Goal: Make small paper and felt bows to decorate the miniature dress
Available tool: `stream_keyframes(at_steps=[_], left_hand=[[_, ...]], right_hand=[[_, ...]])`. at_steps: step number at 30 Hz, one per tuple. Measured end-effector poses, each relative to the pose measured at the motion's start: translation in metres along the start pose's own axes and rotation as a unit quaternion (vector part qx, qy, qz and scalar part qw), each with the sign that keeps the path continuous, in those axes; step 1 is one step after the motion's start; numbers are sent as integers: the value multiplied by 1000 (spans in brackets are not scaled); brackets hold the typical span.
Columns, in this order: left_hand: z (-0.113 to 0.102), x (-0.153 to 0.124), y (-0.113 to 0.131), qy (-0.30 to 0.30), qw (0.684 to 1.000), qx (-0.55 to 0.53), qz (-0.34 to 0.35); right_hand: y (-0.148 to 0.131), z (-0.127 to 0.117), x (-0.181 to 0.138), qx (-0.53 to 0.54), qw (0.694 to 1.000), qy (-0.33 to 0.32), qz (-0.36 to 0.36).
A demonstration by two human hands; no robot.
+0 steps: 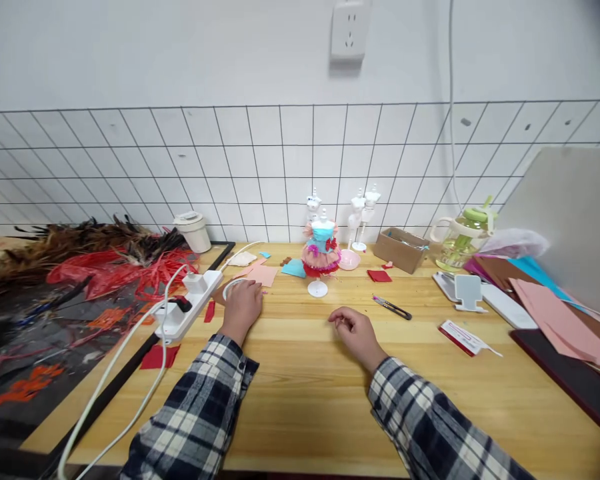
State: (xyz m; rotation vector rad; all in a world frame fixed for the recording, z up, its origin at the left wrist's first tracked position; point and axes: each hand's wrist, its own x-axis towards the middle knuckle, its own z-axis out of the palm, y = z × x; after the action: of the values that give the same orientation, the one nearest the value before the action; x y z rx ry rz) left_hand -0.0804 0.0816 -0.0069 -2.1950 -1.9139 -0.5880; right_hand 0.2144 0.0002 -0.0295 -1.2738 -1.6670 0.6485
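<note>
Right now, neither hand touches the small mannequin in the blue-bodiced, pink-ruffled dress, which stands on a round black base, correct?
The colour is wrong: the head view shows the dressed mannequin on a round white base. Neither left hand nor right hand touches it.

No wording or number can be read. The white-and-red packet (464, 337), to the right of the dressed mannequin (323, 248) and nearer the camera, bears reddish print too small to decipher.
</note>
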Motion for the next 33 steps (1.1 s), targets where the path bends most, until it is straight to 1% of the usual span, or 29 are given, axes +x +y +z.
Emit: stream_keyframes(at_steps=[5, 8, 11, 18, 21, 23, 25, 27, 29, 31, 33], left_hand=[[-11, -28, -20, -38, 998, -35, -38], [-9, -34, -25, -40, 997, -51, -43], [-5, -34, -24, -32, 997, -52, -45], [-4, -37, -18, 12, 996, -47, -73], [-4, -37, -17, 24, 996, -58, -67], [-3, -35, -19, 52, 993, -90, -51], [-3, -33, -22, 94, 985, -141, -42], [-5, -32, -27, 130, 971, -191, -57], [-8, -30, -32, 157, 957, -225, -96], [-10, -28, -37, 160, 948, -245, -129], [-10, -27, -39, 163, 941, -264, -132]], right_hand=[[9, -4, -1, 1, 999, 24, 26], [13, -8, -1, -16, 998, 42, 43], [15, -9, 0, -31, 997, 50, 54], [16, -5, -2, -41, 997, 38, 56], [14, -4, -3, -27, 998, 29, 57], [11, -3, -4, -15, 998, 20, 57], [8, -2, -5, -5, 998, 13, 54], [3, -1, -7, 3, 999, 7, 54], [-1, 0, -8, 8, 998, -3, 54], [-4, 2, -9, 11, 998, -16, 55], [-5, 3, -9, 13, 998, -23, 55]])
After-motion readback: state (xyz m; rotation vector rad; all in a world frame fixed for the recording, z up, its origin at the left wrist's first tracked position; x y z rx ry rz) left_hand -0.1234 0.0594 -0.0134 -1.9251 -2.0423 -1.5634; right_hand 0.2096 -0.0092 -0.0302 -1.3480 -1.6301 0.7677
